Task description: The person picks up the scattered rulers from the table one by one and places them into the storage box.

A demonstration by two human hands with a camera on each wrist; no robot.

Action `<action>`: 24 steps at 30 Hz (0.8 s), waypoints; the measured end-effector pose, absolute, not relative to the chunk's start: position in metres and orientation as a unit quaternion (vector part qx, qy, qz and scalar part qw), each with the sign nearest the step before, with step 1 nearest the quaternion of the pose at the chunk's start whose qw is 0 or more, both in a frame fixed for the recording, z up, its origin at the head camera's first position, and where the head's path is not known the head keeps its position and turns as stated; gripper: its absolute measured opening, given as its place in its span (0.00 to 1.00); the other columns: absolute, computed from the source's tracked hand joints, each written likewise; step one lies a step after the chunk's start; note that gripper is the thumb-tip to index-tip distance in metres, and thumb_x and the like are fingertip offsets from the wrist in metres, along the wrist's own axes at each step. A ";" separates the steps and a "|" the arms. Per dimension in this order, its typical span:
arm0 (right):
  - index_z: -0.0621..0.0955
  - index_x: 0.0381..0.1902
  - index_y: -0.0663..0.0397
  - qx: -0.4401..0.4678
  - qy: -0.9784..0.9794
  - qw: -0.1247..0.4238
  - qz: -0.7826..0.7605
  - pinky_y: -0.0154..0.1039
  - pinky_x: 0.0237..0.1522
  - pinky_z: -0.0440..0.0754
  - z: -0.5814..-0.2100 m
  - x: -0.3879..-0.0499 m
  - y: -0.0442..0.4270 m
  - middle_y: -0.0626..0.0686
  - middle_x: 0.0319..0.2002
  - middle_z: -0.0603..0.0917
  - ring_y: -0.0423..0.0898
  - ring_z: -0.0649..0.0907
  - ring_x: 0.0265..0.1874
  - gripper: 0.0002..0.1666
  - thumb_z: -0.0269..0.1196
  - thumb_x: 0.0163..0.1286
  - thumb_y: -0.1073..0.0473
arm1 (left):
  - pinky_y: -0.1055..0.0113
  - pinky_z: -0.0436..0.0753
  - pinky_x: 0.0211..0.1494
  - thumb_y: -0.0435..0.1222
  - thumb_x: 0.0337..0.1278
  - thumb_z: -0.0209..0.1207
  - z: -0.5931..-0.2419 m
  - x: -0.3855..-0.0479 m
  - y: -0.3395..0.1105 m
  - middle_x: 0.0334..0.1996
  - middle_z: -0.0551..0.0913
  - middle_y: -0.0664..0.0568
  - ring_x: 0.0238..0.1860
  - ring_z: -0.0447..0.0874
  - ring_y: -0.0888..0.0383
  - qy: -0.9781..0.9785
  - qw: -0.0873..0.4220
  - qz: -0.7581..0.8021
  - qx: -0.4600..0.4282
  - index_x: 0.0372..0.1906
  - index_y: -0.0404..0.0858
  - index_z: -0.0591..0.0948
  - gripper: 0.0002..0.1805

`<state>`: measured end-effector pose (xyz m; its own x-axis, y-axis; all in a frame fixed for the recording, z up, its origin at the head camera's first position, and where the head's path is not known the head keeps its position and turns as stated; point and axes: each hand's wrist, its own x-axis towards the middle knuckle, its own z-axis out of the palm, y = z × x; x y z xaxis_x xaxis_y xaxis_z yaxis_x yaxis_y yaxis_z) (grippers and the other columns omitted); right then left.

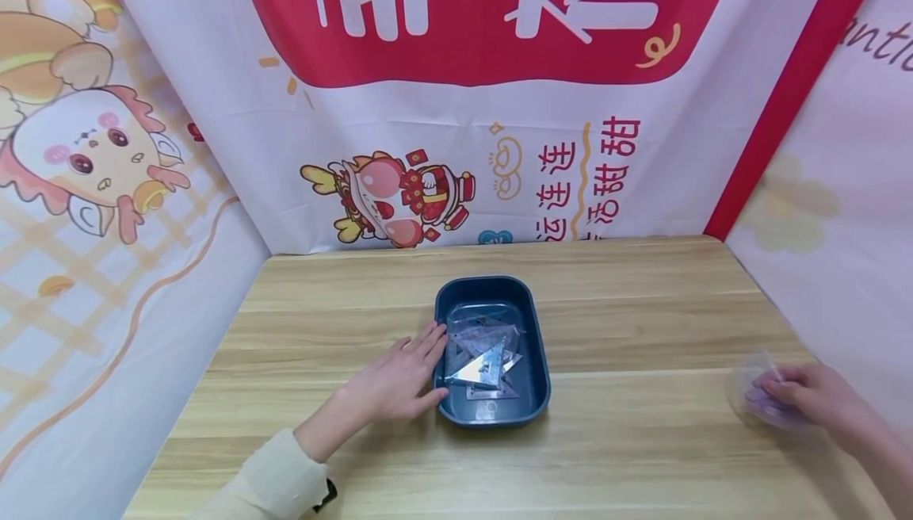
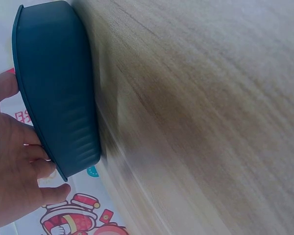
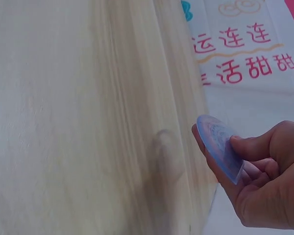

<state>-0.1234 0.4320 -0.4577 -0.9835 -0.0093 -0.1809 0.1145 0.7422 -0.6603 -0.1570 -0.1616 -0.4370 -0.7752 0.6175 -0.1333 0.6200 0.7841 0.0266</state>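
Note:
A dark blue plastic box (image 1: 540, 361) stands on the table, with several clear set squares (image 1: 481, 365) lying loosely inside it, some overlapping. My left hand (image 1: 399, 377) rests against the box's left rim, its fingers extended and spread; in the left wrist view the fingertips (image 2: 45, 169) touch the rim from outside. Over the table's right side, my right hand (image 1: 820, 397) pinches a clear, half-round protractor (image 3: 220, 146) between thumb and fingers. The protractor is blurred in the head view; whether there is more than one piece I cannot tell.
The wood-grain table (image 1: 342, 290) carries the box near its middle. Behind it hangs a printed red and white cloth (image 1: 428, 124). More patterned cloth (image 1: 107, 266) hangs along the left side, and pale cloth (image 1: 834, 211) borders the right edge.

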 end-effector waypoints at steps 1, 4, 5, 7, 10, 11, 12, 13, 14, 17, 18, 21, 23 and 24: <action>0.81 0.46 0.81 0.024 0.928 0.086 -0.362 0.27 0.31 0.76 -0.457 -0.123 0.430 0.36 0.27 0.85 0.27 0.77 0.27 0.22 0.58 0.74 0.58 | 0.40 0.66 0.74 0.62 0.69 0.47 -0.437 -0.157 -0.162 0.80 0.50 0.42 0.81 0.47 0.45 0.942 0.067 -0.010 0.329 0.78 0.35 0.57 0.45; 0.83 0.44 0.76 0.010 0.927 0.080 -0.367 0.28 0.31 0.75 -0.455 -0.125 0.423 0.36 0.27 0.85 0.28 0.78 0.27 0.21 0.59 0.74 0.58 | 0.40 0.66 0.74 0.62 0.69 0.47 -0.438 -0.157 -0.162 0.80 0.50 0.41 0.81 0.47 0.45 0.942 0.067 -0.008 0.330 0.78 0.34 0.57 0.45; 0.83 0.44 0.75 0.008 0.926 0.079 -0.368 0.28 0.30 0.75 -0.454 -0.126 0.421 0.35 0.27 0.85 0.28 0.78 0.27 0.20 0.59 0.74 0.57 | 0.40 0.66 0.74 0.62 0.69 0.47 -0.438 -0.157 -0.162 0.80 0.50 0.41 0.81 0.47 0.45 0.942 0.067 -0.008 0.330 0.78 0.34 0.57 0.45; 0.84 0.44 0.74 0.001 0.926 0.079 -0.369 0.28 0.30 0.75 -0.451 -0.127 0.415 0.36 0.27 0.85 0.29 0.79 0.27 0.20 0.59 0.74 0.57 | 0.40 0.65 0.74 0.62 0.69 0.47 -0.438 -0.157 -0.162 0.80 0.50 0.41 0.81 0.47 0.45 0.942 0.069 -0.007 0.330 0.78 0.34 0.57 0.45; 0.84 0.44 0.71 0.001 0.928 0.081 -0.363 0.29 0.30 0.76 -0.445 -0.130 0.406 0.38 0.28 0.85 0.29 0.78 0.27 0.20 0.59 0.74 0.56 | 0.40 0.65 0.74 0.62 0.69 0.47 -0.438 -0.157 -0.163 0.81 0.50 0.42 0.81 0.46 0.45 0.942 0.072 -0.006 0.328 0.78 0.35 0.57 0.45; 0.85 0.44 0.70 0.001 0.928 0.084 -0.363 0.29 0.30 0.76 -0.443 -0.131 0.402 0.39 0.28 0.85 0.30 0.78 0.27 0.19 0.59 0.74 0.55 | 0.40 0.65 0.75 0.62 0.69 0.47 -0.438 -0.157 -0.163 0.81 0.49 0.42 0.81 0.46 0.45 0.942 0.072 -0.007 0.328 0.78 0.35 0.57 0.46; 0.85 0.43 0.68 -0.002 0.930 0.085 -0.358 0.30 0.30 0.75 -0.441 -0.132 0.399 0.40 0.28 0.85 0.30 0.77 0.27 0.19 0.59 0.74 0.54 | 0.40 0.65 0.75 0.62 0.69 0.47 -0.438 -0.158 -0.163 0.81 0.49 0.42 0.81 0.46 0.45 0.942 0.073 -0.007 0.327 0.78 0.35 0.56 0.46; 0.85 0.41 0.65 -0.005 0.933 0.085 -0.349 0.30 0.30 0.75 -0.440 -0.132 0.396 0.40 0.28 0.84 0.30 0.77 0.27 0.19 0.59 0.74 0.53 | 0.40 0.65 0.75 0.62 0.69 0.46 -0.438 -0.158 -0.163 0.81 0.49 0.42 0.81 0.46 0.45 0.942 0.073 -0.008 0.327 0.78 0.35 0.56 0.46; 0.85 0.40 0.64 -0.008 0.934 0.087 -0.346 0.30 0.29 0.74 -0.438 -0.133 0.392 0.41 0.28 0.84 0.30 0.76 0.27 0.18 0.59 0.75 0.52 | 0.40 0.65 0.75 0.63 0.69 0.47 -0.439 -0.158 -0.163 0.81 0.49 0.42 0.81 0.46 0.45 0.942 0.073 -0.007 0.327 0.78 0.35 0.56 0.46; 0.84 0.39 0.65 -0.025 0.921 0.097 -0.376 0.30 0.30 0.78 -0.436 -0.137 0.383 0.40 0.28 0.85 0.31 0.79 0.28 0.17 0.58 0.75 0.55 | 0.40 0.65 0.75 0.63 0.69 0.46 -0.439 -0.159 -0.163 0.81 0.49 0.42 0.81 0.46 0.45 0.942 0.074 -0.009 0.327 0.78 0.35 0.56 0.46; 0.83 0.39 0.66 -0.031 0.916 0.100 -0.387 0.30 0.30 0.78 -0.436 -0.138 0.380 0.39 0.29 0.85 0.31 0.79 0.28 0.16 0.58 0.75 0.56 | 0.40 0.65 0.75 0.63 0.69 0.46 -0.439 -0.159 -0.163 0.81 0.49 0.42 0.81 0.46 0.45 0.942 0.074 -0.008 0.327 0.78 0.35 0.56 0.46; 0.82 0.42 0.74 -0.040 0.888 0.115 -0.444 0.30 0.31 0.83 -0.436 -0.143 0.371 0.38 0.29 0.87 0.31 0.83 0.29 0.15 0.58 0.75 0.63 | 0.40 0.65 0.75 0.63 0.69 0.46 -0.439 -0.159 -0.162 0.81 0.49 0.42 0.81 0.46 0.45 0.942 0.075 -0.008 0.327 0.78 0.35 0.56 0.46; 0.81 0.42 0.77 -0.042 0.880 0.118 -0.458 0.29 0.31 0.84 -0.435 -0.145 0.365 0.37 0.29 0.87 0.31 0.83 0.29 0.15 0.58 0.74 0.64 | 0.40 0.65 0.75 0.63 0.69 0.46 -0.439 -0.159 -0.162 0.81 0.49 0.42 0.81 0.46 0.45 0.942 0.076 -0.008 0.327 0.78 0.35 0.56 0.46; 0.81 0.43 0.78 -0.045 0.877 0.118 -0.464 0.29 0.31 0.84 -0.434 -0.146 0.362 0.37 0.29 0.87 0.31 0.84 0.29 0.15 0.58 0.74 0.64 | 0.40 0.65 0.75 0.63 0.69 0.46 -0.439 -0.159 -0.162 0.81 0.49 0.42 0.81 0.46 0.45 0.942 0.076 -0.008 0.327 0.78 0.35 0.56 0.46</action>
